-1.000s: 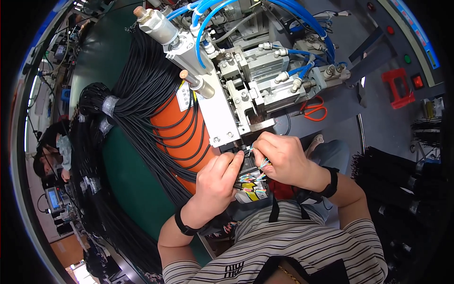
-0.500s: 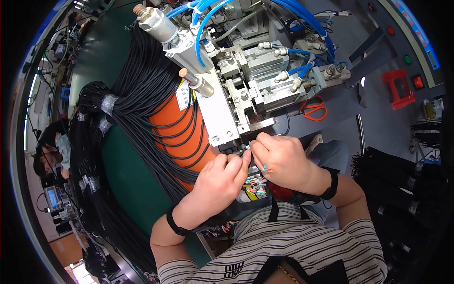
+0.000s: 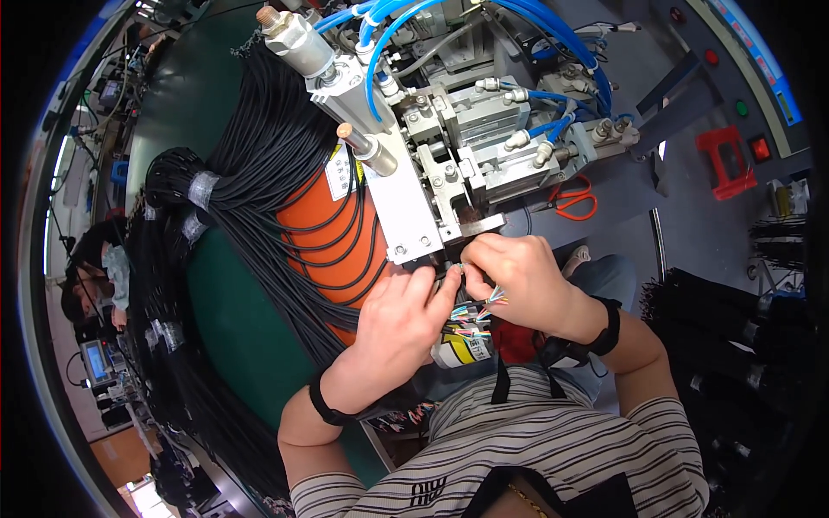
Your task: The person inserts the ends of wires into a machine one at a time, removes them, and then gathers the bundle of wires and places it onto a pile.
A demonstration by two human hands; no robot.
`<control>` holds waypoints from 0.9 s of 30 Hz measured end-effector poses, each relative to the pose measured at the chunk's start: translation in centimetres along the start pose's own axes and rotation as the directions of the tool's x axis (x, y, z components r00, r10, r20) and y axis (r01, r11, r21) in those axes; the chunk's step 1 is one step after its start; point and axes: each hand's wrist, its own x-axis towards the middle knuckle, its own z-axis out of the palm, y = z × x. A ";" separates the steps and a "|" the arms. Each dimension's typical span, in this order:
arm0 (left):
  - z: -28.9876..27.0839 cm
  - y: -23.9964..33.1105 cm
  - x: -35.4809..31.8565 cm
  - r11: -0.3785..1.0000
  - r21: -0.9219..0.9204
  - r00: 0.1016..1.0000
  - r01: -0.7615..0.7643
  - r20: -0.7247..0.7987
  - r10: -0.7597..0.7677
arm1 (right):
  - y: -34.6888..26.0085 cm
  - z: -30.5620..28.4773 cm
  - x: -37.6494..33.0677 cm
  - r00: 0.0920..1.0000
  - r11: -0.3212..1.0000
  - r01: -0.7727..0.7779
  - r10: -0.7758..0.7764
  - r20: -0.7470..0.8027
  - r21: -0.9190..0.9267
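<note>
My left hand (image 3: 401,309) and my right hand (image 3: 524,278) meet just in front of the metal machine (image 3: 406,207), with thumbs and forefingers pinched close together. A tiny pale piece shows between the fingertips; its kind cannot be made out. Thin coloured wires (image 3: 496,296) poke out beneath the curled fingers of my right hand. Below the hands, more stripped coloured wire ends (image 3: 468,333) lie over a white and yellow labelled container (image 3: 465,350). Black cables (image 3: 294,293) run from the left toward my left hand, which hides their ends.
An orange surface (image 3: 324,233) lies under the cables on a green table (image 3: 224,302). Blue air hoses (image 3: 553,39) arch over the machine. Orange-handled scissors (image 3: 574,200) lie to its right. Black cable bundles (image 3: 717,337) hang at right. Another person (image 3: 91,268) is at far left.
My fingers have shifted slightly, the left thumb stretching further toward the right fingertips. The right hand has moved a little right, and more of the labelled container shows. The view has shifted slightly.
</note>
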 end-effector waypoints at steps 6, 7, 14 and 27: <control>1.0 -0.9 -3.1 0.992 -0.036 0.978 0.123 -0.166 -0.127 | 0.5 0.7 -1.2 0.946 0.859 -0.322 0.312 0.092 0.398; 1.1 -0.8 -3.2 0.990 0.015 0.971 0.143 -0.195 -0.137 | 0.3 0.8 -1.3 0.943 0.869 -0.324 0.327 0.056 0.373; 0.4 0.1 -2.7 0.978 -0.086 0.963 0.191 -0.178 -0.204 | -1.9 0.3 -1.8 0.926 0.514 -0.344 0.325 0.193 0.786; 1.3 0.4 -0.9 0.878 -0.464 0.950 0.114 -0.208 -0.233 | -0.4 0.1 -1.3 0.806 -0.048 -0.498 0.342 0.483 0.866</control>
